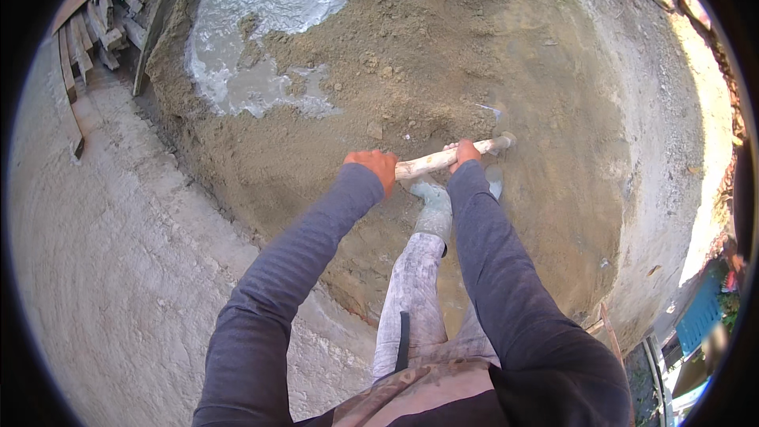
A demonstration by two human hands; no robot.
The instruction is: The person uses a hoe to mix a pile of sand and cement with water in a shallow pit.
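Observation:
Both my hands are closed around a pale wooden tool handle (427,164), held in front of my legs. My left hand (375,168) grips its left part, and nothing of the tool shows beyond that fist. Farther right, my right hand (465,153) wraps the handle near its rounded right end, which sticks out past the fingers. No blade or head of the tool can be made out. Below the handle lies brown sandy soil (292,162). Wet grey cement mix (261,0) is pooled in the sand at the upper left.
My boot (434,209) stands in the sand under the handle. Wood scraps (91,28) are piled at the far left beside a long board (160,20). Rough concrete (134,237) borders the sand on the left, with another grey strip (660,150) on the right.

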